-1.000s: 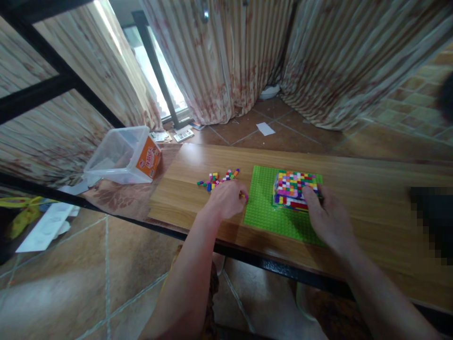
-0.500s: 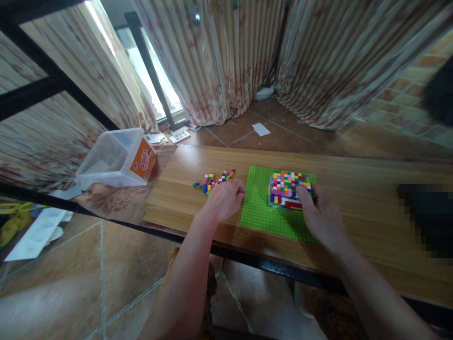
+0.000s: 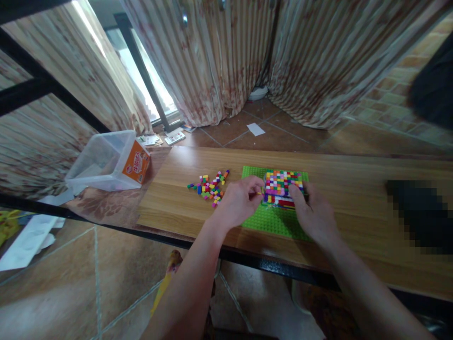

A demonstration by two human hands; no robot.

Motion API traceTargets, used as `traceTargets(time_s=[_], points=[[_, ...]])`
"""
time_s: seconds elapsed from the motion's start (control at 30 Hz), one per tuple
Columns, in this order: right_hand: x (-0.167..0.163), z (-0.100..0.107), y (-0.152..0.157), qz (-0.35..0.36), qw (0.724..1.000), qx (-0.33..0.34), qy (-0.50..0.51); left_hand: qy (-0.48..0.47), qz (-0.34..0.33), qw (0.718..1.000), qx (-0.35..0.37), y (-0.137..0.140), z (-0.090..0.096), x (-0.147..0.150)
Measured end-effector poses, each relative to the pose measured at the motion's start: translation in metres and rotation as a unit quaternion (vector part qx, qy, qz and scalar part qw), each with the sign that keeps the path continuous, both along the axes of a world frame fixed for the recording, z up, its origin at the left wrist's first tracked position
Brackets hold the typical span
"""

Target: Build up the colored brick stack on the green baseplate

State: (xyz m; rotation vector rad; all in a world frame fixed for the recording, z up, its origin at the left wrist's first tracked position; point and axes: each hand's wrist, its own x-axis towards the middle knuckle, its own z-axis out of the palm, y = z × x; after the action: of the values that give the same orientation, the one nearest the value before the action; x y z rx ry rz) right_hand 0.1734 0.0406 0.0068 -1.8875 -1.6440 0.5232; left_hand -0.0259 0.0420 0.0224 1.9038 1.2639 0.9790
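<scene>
On the green baseplate [image 3: 276, 225] stands a block built of many-coloured toy bricks [image 3: 283, 182], its top a mosaic of small squares. My right hand [image 3: 314, 210] grips its right side, thumb on the near top edge and fingers behind. My left hand [image 3: 240, 200] is closed in a pinch at the left side of the block, over the baseplate's left part. A tiny yellowish toy brick [image 3: 262, 191] shows at its fingertips, mostly hidden. Left of this hand, a pile of loose bricks [image 3: 211, 189] lies spread on the wooden table [image 3: 170, 193].
A clear plastic box [image 3: 102, 158] with an orange label stands beyond the table's left end. A dark pixelated patch [image 3: 421, 217] covers part of the table at right. Papers [image 3: 255, 129] lie on the tiled floor before the curtains [image 3: 212, 61].
My left hand has moved right, from beside the loose bricks to the left side of the built block. My right hand keeps its grip on the block. The view has shifted slightly.
</scene>
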Motion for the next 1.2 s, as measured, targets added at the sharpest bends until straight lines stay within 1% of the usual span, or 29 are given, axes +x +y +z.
traceTargets(time_s=[0.2,0.57,0.77,1.03,1.2], points=[[-0.001,0.002,0.0,-0.001,1.0,-0.002,0.004,0.009,0.003,1.0,0.006,-0.001,0.0,0.008],[0.0,-0.003,0.0,-0.004,1.0,0.014,0.01,0.032,0.039,0.999,0.021,-0.001,0.0,0.016],[-0.001,0.0,0.0,-0.009,1.0,0.002,0.008,0.027,0.04,0.998,0.034,-0.003,0.001,0.016],[-0.002,0.003,-0.001,-0.007,1.0,-0.01,0.004,0.035,0.039,0.998,0.027,-0.004,0.002,0.016],[-0.001,0.002,0.0,-0.001,1.0,0.003,0.004,0.013,0.036,0.999,0.034,-0.003,0.0,0.017]])
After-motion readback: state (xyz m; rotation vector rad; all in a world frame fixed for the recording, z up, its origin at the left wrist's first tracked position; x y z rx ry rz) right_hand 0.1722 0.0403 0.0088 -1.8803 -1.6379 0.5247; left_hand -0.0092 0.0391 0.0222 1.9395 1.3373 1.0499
